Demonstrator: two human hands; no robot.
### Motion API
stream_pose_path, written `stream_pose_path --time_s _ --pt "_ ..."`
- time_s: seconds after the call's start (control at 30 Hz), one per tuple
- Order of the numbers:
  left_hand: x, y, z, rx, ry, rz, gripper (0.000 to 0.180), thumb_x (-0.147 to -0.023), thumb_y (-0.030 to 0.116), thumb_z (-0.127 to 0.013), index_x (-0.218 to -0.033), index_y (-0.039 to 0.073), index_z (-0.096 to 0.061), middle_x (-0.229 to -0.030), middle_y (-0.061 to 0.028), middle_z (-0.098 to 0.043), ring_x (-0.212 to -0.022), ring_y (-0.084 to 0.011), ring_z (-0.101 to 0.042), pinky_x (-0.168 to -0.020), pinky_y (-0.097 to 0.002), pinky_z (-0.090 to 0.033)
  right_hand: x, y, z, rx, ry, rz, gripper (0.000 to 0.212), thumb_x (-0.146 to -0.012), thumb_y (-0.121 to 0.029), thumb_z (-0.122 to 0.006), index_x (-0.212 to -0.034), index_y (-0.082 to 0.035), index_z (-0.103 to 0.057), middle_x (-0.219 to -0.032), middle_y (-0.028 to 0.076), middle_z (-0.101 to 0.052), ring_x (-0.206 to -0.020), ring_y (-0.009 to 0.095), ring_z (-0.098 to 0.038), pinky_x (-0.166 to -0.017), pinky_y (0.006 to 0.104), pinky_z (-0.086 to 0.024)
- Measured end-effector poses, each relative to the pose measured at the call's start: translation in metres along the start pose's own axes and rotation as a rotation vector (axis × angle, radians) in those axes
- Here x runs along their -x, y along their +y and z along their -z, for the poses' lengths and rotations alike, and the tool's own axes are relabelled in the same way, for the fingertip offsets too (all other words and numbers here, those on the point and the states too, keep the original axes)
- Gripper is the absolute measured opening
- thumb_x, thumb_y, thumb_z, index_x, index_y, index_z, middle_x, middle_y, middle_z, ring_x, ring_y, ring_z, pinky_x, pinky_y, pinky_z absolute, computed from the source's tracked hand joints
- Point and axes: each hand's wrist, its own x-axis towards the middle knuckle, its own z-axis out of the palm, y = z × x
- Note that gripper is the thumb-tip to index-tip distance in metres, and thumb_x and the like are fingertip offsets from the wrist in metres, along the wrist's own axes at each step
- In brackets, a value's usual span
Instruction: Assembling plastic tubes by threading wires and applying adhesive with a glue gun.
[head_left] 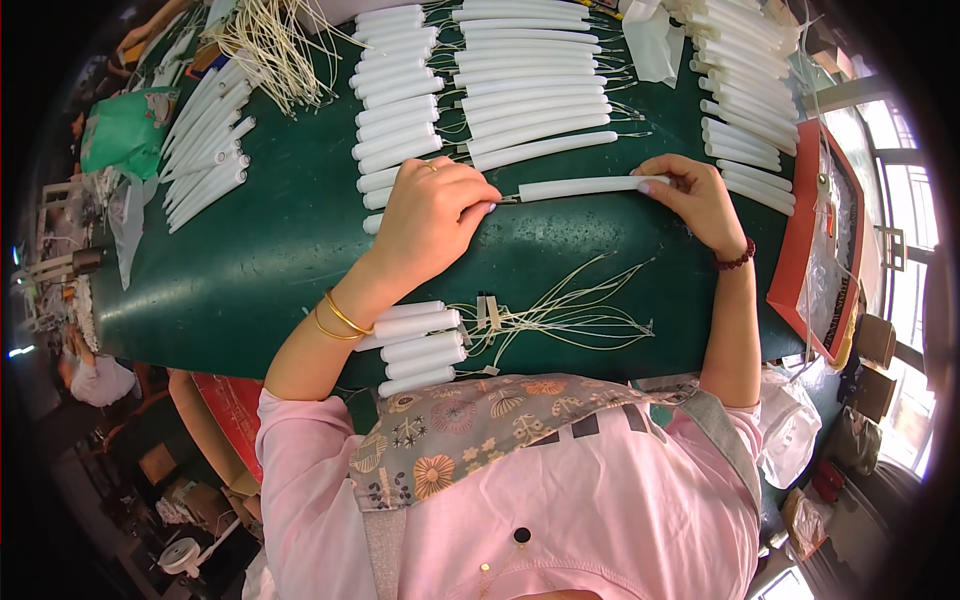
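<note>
A long white tube point(580, 188) lies level across the green table in front of me. My right hand point(690, 197) pinches its right end between thumb and fingers. At the tube's left end a thin wire lead point(510, 199) sticks out, and the fingertips of my left hand point(435, 212) are closed on it. Just beyond is a column of similar white tubes point(540, 150), laid side by side with wires at their ends. Shorter white tubes point(395, 150) line up left of these, partly covered by my left hand.
Close to my body are several short white tubes point(425, 348) with loose pale wires point(570, 310). More tubes point(205, 150) and a wire bundle point(275, 50) lie at the far left, near a green bag point(128, 132). Tubes point(750, 130) stack at the right, beside a red-orange box point(800, 250).
</note>
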Motion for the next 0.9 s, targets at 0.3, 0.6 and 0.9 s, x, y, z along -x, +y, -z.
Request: stream_pose_path --time_s 0.3,0.6,0.9 --pt "-0.002 0.001 -0.003 -0.016 0.014 0.014 0.004 -0.086 0.008 -0.082 -0.089 0.008 -0.08 -0.09 -0.0016 -0.077 -0.084 -0.0234 -0.068 -0.079 -0.0383 -0.044 0.0 0.001 -0.003 0.058 -0.002 0.055 0.02 -0.095 -0.006 -0.079 -0.114 0.0 -0.078 -0.105 0.0 -0.077 -0.084 0.004 -0.058 -0.079 0.0208 -0.049" --pt "-0.01 0.016 0.012 0.447 0.01 0.241 0.028 -0.08 0.005 -0.085 -0.102 0.007 -0.068 -0.102 -0.0056 -0.069 -0.09 -0.0258 -0.067 -0.08 -0.0401 -0.049 0.004 -0.017 -0.029 0.325 0.243 0.42 0.02 -0.085 -0.009 -0.086 -0.104 -0.006 -0.083 -0.093 0.0 -0.069 -0.084 0.015 -0.062 -0.078 0.029 -0.049" --pt "0.018 -0.008 0.048 -0.244 -0.051 0.042 0.033 -0.074 0.017 -0.091 -0.096 0.011 -0.068 -0.102 -0.0032 -0.06 -0.098 -0.0272 -0.063 -0.082 -0.0427 -0.046 -0.006 -0.046 -0.067 0.754 0.532 0.559 0.019 -0.086 -0.022 -0.085 -0.096 -0.01 -0.073 -0.096 0.003 -0.07 -0.098 0.026 -0.067 -0.089 0.0416 -0.047"
